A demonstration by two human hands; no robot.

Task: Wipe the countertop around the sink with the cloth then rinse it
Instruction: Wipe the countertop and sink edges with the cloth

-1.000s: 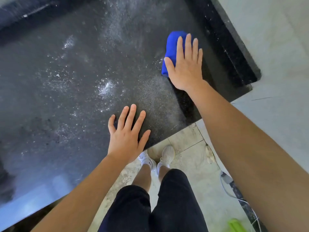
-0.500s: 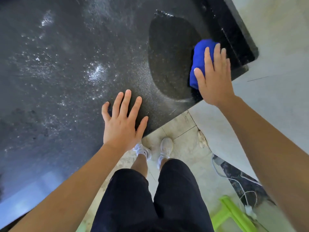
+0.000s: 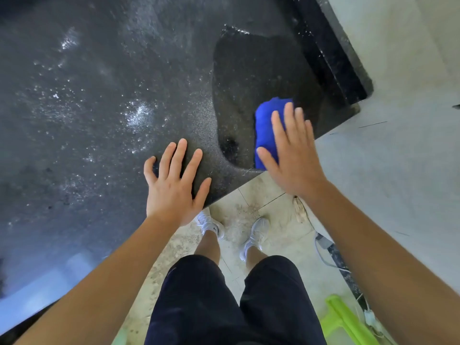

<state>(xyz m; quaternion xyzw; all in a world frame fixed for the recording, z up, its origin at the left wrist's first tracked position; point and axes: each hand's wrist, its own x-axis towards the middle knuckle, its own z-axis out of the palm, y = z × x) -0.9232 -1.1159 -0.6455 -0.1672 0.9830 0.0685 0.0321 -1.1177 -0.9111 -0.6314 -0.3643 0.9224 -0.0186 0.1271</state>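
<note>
Right grip (image 3: 293, 158): flat and open, fingers straight and close together, pressing down on the cloth. Nothing is curled round it.
Left grip (image 3: 171, 185): flat and open, fingers spread, resting bare on the bench (image 3: 99, 95) just inside its front edge. It holds nothing.
Cloth (image 3: 267, 125): blue and bunched, lying under the right grip's fingers. It shows on the thumb side and just past the fingertips, on the bench close to the front corner.
Wiped patch (image 3: 249, 78): a darker, even area with a clear outline. It reaches ahead of the right grip and towards the left grip.
Unwiped part (image 3: 139, 115): white specks and smears scattered ahead of the left grip and far out past its little-finger side.
Raised edge (image 3: 331, 46): a black strip ahead of the right grip, beyond the wiped patch.
Sink: not in view, so its place relative to either grip cannot be told.
Done, as judged: only the corner by the right grip looks wiped.
Left, as judged: most of the speckled bench, then rinsing, which has not begun.
Below the grips: tiled floor (image 3: 263, 197), white shoes (image 3: 209, 226), and a green stool (image 3: 346, 322) under the right forearm.
</note>
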